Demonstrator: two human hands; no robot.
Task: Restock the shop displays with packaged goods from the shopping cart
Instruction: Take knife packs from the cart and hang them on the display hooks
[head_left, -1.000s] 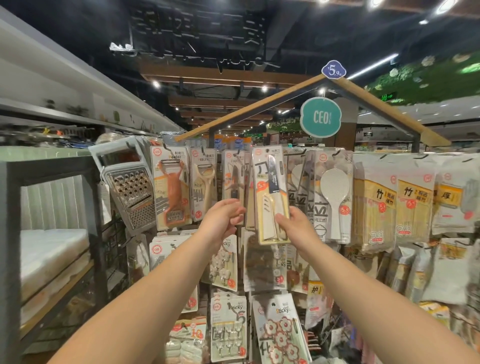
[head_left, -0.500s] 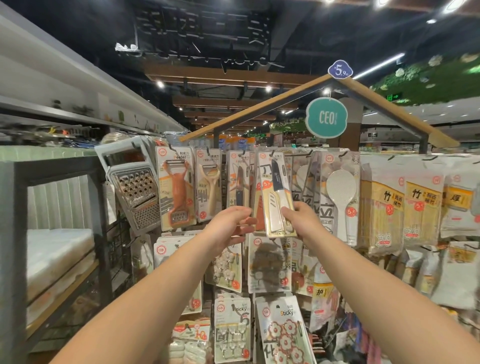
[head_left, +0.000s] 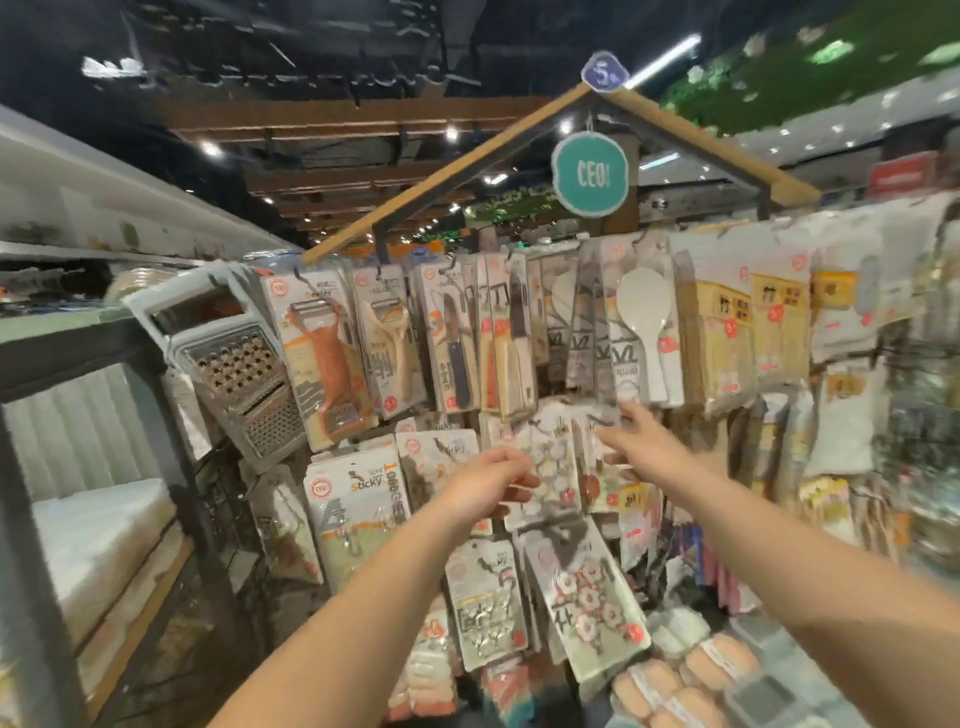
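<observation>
The white-handled knife pack (head_left: 511, 348) hangs in the top row of the hook display, between a dark-handled knife pack (head_left: 452, 343) and the rice-paddle packs (head_left: 641, 332). Neither hand touches it. My left hand (head_left: 488, 483) is below it, in front of the second row, with fingers loosely curled and nothing in them. Further right and slightly higher, my right hand (head_left: 641, 441) has its fingers spread and holds nothing. The shopping cart is out of view.
Peeler packs (head_left: 327, 358) and a metal grater (head_left: 236, 374) hang at the left of the rack. Sticky-hook packs (head_left: 358, 509) and flower-hook packs (head_left: 587, 597) fill the lower rows. A grey shelf unit (head_left: 67, 343) stands at left, packed sponges (head_left: 691, 675) lie at bottom right.
My right hand has let go of the knife pack, which now hangs on the top row. Both hands have dropped lower and away from it. The view is blurred from head motion.
</observation>
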